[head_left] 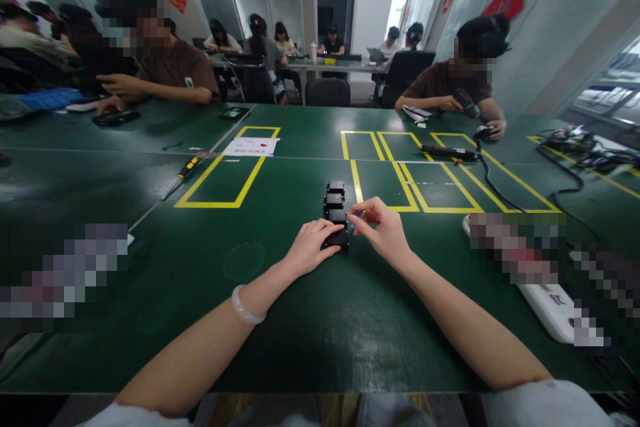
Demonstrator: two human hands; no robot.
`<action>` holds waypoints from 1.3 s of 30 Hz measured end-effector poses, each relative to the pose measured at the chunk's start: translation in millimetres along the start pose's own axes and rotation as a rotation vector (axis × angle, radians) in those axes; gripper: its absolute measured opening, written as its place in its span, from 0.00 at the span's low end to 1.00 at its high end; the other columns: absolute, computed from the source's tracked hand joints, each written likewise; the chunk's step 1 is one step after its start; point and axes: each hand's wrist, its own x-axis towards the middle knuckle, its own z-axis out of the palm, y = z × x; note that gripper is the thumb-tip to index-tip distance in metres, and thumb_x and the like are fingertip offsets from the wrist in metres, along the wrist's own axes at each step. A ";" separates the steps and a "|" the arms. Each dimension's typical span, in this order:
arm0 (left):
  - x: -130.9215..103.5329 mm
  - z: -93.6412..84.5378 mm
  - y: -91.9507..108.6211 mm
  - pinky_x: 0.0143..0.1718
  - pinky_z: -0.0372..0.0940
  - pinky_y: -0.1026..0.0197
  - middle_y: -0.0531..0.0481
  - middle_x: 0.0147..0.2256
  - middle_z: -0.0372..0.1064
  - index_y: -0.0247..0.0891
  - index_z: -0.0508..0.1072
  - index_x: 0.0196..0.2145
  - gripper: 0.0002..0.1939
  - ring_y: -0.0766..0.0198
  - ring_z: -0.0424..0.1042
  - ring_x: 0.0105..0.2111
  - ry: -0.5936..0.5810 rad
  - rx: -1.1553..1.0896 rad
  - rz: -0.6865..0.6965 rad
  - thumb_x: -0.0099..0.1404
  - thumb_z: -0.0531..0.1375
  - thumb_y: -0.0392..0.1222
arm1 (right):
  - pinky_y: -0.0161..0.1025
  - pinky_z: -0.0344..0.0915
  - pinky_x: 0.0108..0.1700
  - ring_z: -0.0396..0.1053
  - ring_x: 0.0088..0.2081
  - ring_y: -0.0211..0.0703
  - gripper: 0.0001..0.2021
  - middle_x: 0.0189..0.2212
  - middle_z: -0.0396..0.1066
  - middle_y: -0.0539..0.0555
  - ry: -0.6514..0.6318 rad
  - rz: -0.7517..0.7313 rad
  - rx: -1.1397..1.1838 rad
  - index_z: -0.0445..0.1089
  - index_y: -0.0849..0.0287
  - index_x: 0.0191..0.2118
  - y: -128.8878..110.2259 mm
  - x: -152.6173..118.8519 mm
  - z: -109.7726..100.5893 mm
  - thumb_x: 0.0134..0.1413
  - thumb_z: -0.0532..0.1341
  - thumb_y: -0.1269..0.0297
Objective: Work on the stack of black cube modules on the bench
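Past pale sleeves (555, 407), gripping black blocks (337, 216), already in a row, with left hand (311, 247) and pinching something thin (352, 230) beside them with right hand (384, 230), likely not done.

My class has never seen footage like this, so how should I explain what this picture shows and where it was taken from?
There is no machine here: a person works with bare hands, and a camera on their head looks forward and down. The left hand holds the near end of a row of black blocks. The right hand pinches a small thin item beside it, too small to identify. The green table also bears yellow outlines and a white paper. Other people sit beyond.
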 end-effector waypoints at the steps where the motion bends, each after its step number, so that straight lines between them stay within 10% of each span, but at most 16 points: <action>1: 0.0 -0.1 0.2 0.49 0.57 0.53 0.48 0.46 0.64 0.46 0.63 0.56 0.22 0.56 0.63 0.47 0.001 0.000 0.001 0.64 0.59 0.44 | 0.35 0.66 0.26 0.69 0.22 0.35 0.09 0.29 0.72 0.49 0.001 -0.003 0.001 0.64 0.55 0.37 -0.1 0.0 -0.1 0.55 0.60 0.57; 39: -0.1 -0.9 0.9 0.48 0.57 0.53 0.48 0.46 0.64 0.45 0.64 0.55 0.22 0.56 0.64 0.47 -0.001 -0.001 0.003 0.64 0.59 0.44 | 0.34 0.66 0.25 0.69 0.22 0.34 0.08 0.32 0.73 0.51 0.018 -0.021 0.022 0.63 0.55 0.37 -1.4 -0.4 1.5 0.56 0.59 0.58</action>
